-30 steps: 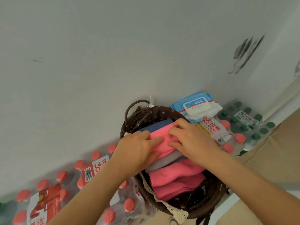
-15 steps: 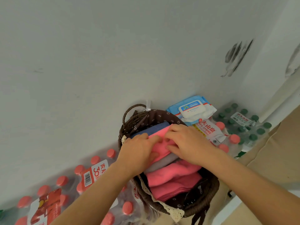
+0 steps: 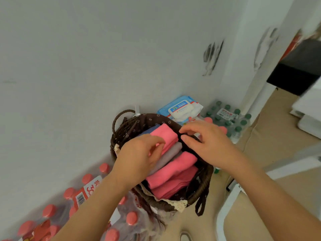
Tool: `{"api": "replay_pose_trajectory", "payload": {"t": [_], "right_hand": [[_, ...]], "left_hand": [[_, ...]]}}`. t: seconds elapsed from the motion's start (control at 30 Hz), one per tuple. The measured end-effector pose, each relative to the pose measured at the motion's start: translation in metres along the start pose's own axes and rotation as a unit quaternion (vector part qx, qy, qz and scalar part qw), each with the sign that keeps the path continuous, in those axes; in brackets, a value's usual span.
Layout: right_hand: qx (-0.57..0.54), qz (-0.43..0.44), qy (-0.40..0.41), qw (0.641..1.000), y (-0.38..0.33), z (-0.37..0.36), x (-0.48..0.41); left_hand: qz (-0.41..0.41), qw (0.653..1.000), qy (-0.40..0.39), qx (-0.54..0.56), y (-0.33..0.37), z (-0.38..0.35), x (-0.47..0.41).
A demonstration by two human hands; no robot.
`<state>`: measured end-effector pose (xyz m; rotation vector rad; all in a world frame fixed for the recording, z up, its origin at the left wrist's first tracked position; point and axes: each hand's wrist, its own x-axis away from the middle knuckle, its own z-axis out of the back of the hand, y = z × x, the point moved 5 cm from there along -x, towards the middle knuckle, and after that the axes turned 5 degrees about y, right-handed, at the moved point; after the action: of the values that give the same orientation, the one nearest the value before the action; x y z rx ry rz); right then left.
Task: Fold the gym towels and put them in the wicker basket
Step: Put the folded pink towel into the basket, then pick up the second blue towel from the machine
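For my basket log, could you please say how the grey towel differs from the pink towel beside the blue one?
The pink towel is bright and shows a broad face; the grey towel is pale and shows a narrow strip. The pink towel lies against the blue towel; the grey towel lies between pink ones. Both lie folded in the wicker basket.

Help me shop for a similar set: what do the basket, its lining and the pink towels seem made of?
The wicker basket: dark brown twisted strands woven together, matte; likely rattan or paper rope. Its lining: thin brown cloth printed with tiny flowers, with a cream lace edge. The pink towels: soft, fuzzy, matte cloth, probably microfibre or terry.
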<state>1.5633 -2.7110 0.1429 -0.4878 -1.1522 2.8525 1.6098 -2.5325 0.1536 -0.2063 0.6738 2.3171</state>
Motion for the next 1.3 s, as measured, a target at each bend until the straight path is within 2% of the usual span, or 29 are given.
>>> {"api": "replay_pose_trajectory", "payload": {"t": [0.13, 0.23, 0.43, 0.53, 0.67, 0.8, 0.83, 0.87, 0.9, 1.0, 1.13, 1.23, 1.3], "right_hand": [[-0.067, -0.126, 0.077, 0.987, 0.004, 0.020, 0.056], [-0.072, -0.202, 0.150, 0.965, 0.000, 0.025, 0.111], [-0.059, -0.356, 0.295, 0.885, -0.005, 0.012, 0.240], [-0.060, -0.446, 0.380, 0.809, -0.008, 0.004, 0.313], [-0.080, -0.561, 0.460, 0.683, -0.015, -0.005, 0.403], [-0.090, -0.622, 0.567, 0.532, -0.025, -0.012, 0.473], [-0.090, -0.636, 0.579, 0.502, -0.024, -0.015, 0.485], [-0.073, -0.647, 0.581, 0.489, -0.024, -0.017, 0.493], [-0.043, -0.658, 0.570, 0.491, -0.022, -0.017, 0.500], [0.036, -0.677, 0.498, 0.540, -0.017, -0.010, 0.505], [0.112, -0.693, 0.385, 0.599, -0.005, 0.004, 0.511], [0.133, -0.662, 0.363, 0.642, 0.002, 0.017, 0.506], [0.102, -0.638, 0.368, 0.669, 0.011, 0.019, 0.499]], "left_hand": [[-0.049, 0.996, -0.030, 0.067, 0.031, -0.001, 0.011], [-0.119, 0.985, -0.059, 0.109, 0.056, -0.004, 0.025], [-0.292, 0.936, -0.123, 0.157, 0.108, -0.014, 0.076], [-0.331, 0.904, -0.190, 0.193, 0.129, -0.035, 0.108], [-0.345, 0.871, -0.273, 0.217, 0.158, -0.079, 0.150], [-0.359, 0.835, -0.356, 0.218, 0.191, -0.123, 0.194], [-0.352, 0.829, -0.374, 0.219, 0.198, -0.134, 0.203], [-0.346, 0.824, -0.389, 0.224, 0.205, -0.144, 0.211], [-0.340, 0.819, -0.402, 0.227, 0.213, -0.154, 0.220], [-0.326, 0.813, -0.430, 0.217, 0.234, -0.179, 0.239], [-0.315, 0.831, -0.412, 0.200, 0.256, -0.203, 0.254], [-0.244, 0.853, -0.419, 0.193, 0.270, -0.212, 0.267], [-0.193, 0.867, -0.421, 0.185, 0.274, -0.216, 0.273]]}}
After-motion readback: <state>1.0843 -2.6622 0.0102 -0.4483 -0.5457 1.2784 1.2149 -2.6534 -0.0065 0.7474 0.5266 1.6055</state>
